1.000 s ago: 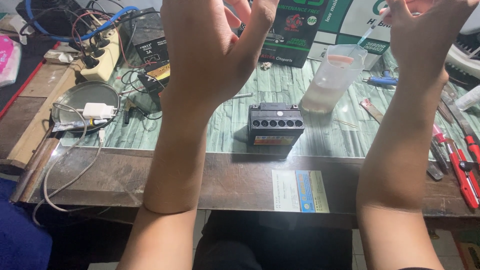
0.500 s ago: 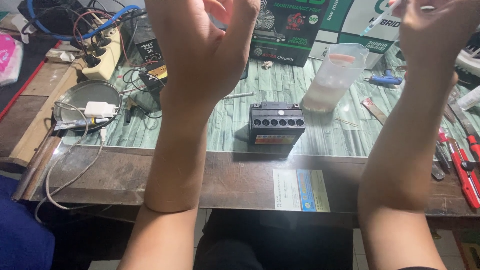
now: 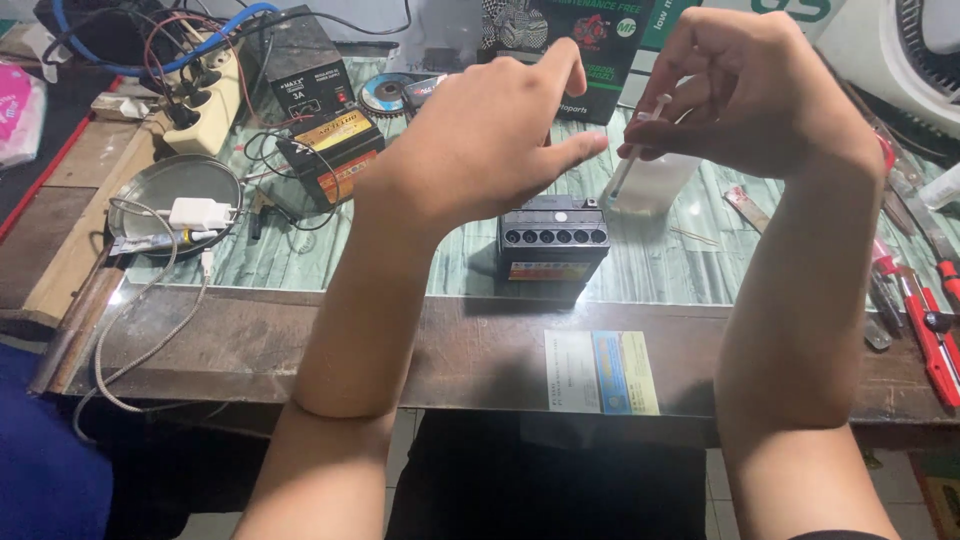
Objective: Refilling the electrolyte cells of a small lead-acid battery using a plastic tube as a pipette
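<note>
Far off to the left of both hands, a round metal dish [image 3: 160,185] carries a white charger plug [image 3: 196,214] whose grey cable [image 3: 120,350] trails over the bench edge. Beyond it, a power strip [image 3: 205,100] and a black charger box [image 3: 310,75] sit among tangled wires, with a second small battery [image 3: 333,152] just left of the raised left hand [image 3: 480,150].

That left hand hangs above the bench with its fingers loosely spread and holds nothing; forefinger and thumb point right, toward the other hand. Directly below and between the two hands stands a small black battery [image 3: 552,240], upright on the green-patterned mat [image 3: 400,255], its row of round filler holes facing the camera. A printed card [image 3: 600,370] lies on the wooden edge nearer the body.

The right hand [image 3: 745,100] is pinched narrow around a thin white syringe [image 3: 635,140], whose tip points down toward the clear plastic jug [image 3: 650,180] just behind the battery. How much liquid the syringe holds cannot be made out. Red-handled pliers [image 3: 925,320] and other tools lie further right.

The risk I would judge greatest is a drip: held this high over an open-topped battery with live chargers and wires close by, any liquid missing the holes could run onto the casing or mat. A knock from either forearm could also tip the jug.
</note>
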